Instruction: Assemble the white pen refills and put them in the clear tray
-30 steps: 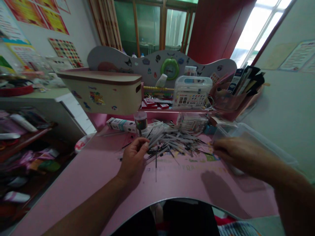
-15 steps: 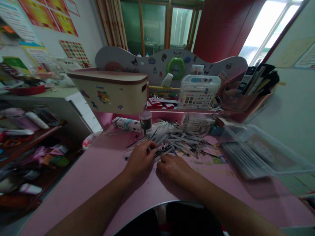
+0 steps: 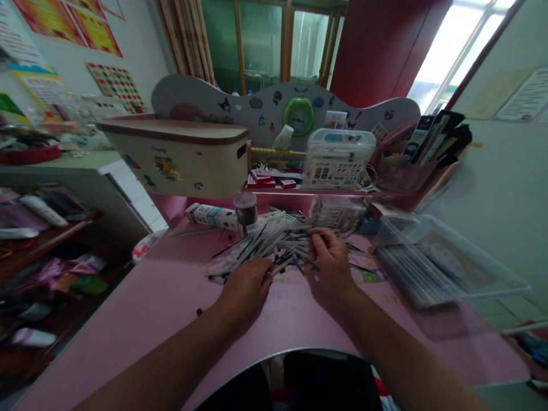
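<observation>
A loose heap of slim whitish pens or refills (image 3: 274, 237), some with dark tips, is spread over the pink table. At its front edge lies my left hand (image 3: 248, 288), fingers curled together against the nearest sticks; what they grip is hidden. My right hand (image 3: 330, 260) reaches over the heap's right part with thumb and fingers pinched close. Whatever is between them is too small to make out. A small black piece (image 3: 199, 311) lies beside my left forearm.
To the right stands an open clear plastic box (image 3: 483, 279) with rows of slim sticks inside. Behind the heap are a clear jar (image 3: 245, 212), a long printed carton (image 3: 212, 215) and a clear case (image 3: 338, 211). A lidded cream bin (image 3: 180, 162) overhangs the back left.
My right hand has moved forward and right, from the table's front area onto the heap. My left hand stays by the heap's front edge. The black piece now shows beside my left forearm.
</observation>
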Motion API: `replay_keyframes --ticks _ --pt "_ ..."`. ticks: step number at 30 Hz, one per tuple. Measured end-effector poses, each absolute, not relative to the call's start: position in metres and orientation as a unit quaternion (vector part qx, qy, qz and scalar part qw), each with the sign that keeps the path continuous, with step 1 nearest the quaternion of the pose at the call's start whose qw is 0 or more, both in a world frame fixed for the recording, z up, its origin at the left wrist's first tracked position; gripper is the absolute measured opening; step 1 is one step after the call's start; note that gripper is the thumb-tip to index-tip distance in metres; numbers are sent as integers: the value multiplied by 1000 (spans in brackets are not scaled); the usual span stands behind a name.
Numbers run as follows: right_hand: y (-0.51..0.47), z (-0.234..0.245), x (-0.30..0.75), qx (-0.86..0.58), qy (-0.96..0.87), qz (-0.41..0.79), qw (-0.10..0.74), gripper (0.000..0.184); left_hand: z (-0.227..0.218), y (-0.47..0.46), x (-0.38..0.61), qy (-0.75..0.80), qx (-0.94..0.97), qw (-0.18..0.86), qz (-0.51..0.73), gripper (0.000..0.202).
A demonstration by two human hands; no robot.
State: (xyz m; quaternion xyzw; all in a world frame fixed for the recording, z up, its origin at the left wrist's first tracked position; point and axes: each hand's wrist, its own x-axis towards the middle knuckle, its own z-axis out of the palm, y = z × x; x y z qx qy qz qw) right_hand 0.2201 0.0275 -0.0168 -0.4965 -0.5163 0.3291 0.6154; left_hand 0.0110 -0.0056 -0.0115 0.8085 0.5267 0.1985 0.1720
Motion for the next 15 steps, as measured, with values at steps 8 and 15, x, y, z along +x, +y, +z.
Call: replay_keyframes --ticks 8,15 --pt "30 -17 214 -444 -410 447 659 24 -6 -7 13 551 788 170 218 22" --pt "42 -21 223 -406 -343 461 710 35 5 1 9 543 759 248 260 33"
